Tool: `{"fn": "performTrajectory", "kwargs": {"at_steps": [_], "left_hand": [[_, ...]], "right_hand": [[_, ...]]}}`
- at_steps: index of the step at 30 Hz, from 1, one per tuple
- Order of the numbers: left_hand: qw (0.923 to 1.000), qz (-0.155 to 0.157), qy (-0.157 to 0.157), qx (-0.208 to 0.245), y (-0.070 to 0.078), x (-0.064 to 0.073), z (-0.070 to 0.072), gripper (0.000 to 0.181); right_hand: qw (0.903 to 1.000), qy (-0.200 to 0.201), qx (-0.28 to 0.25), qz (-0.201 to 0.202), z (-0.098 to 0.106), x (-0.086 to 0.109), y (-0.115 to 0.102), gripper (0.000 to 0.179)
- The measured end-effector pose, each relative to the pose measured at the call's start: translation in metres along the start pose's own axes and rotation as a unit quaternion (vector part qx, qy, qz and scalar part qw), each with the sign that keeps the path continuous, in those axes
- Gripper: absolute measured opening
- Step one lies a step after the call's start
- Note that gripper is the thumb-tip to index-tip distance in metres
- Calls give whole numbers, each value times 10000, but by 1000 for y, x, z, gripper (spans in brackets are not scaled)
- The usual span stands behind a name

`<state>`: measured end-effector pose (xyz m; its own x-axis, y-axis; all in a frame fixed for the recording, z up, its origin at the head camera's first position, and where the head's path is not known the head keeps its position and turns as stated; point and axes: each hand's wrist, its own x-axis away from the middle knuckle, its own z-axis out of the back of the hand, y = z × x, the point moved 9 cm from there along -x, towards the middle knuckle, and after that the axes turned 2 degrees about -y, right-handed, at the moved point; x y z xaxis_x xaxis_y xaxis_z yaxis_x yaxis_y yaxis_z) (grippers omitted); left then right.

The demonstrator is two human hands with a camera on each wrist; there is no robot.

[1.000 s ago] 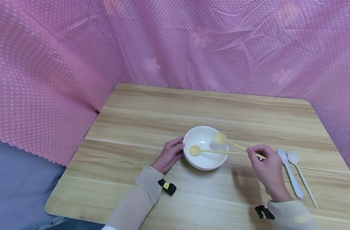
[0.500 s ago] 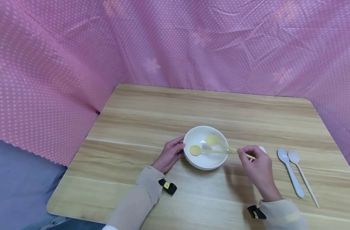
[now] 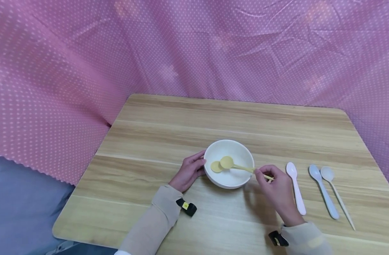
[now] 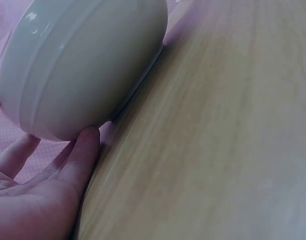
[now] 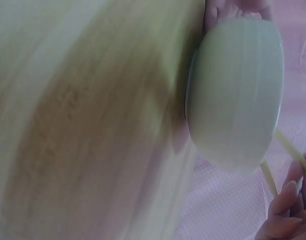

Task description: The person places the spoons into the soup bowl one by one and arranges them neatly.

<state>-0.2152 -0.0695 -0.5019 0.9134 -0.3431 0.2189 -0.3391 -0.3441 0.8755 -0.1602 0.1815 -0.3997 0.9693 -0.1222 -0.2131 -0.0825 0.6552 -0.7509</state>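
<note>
Spoon in right hand

Left arm: stretches, beige-sleeved, from the head view's bottom edge, angled forward and rightward.
Left hand: reaches ahead with fingers nearly straight and spread, touching at the fingertips.
Right arm: slants forward and leftward from the lower right.
Right hand: pinches between thumb and forefinger, turned toward the left hand.
</note>
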Motion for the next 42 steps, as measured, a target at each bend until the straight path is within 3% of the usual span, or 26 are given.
{"fn": "performTrajectory", "kwargs": {"at_steps": [3,18,42], "left_hand": [[10000,-22,-1,11,1,0,0,51],[10000,-64,-66,20,0,0,0,51],[10000,-26,-29,63,0,0,1,54]], "right_hand": [[9999,-13,-58,135,-4,0,-4,6],[9984,-554,-95,0,-23,0,-6,7],[9964,-808,-220,-109,-40,-2,-6,10]]}}
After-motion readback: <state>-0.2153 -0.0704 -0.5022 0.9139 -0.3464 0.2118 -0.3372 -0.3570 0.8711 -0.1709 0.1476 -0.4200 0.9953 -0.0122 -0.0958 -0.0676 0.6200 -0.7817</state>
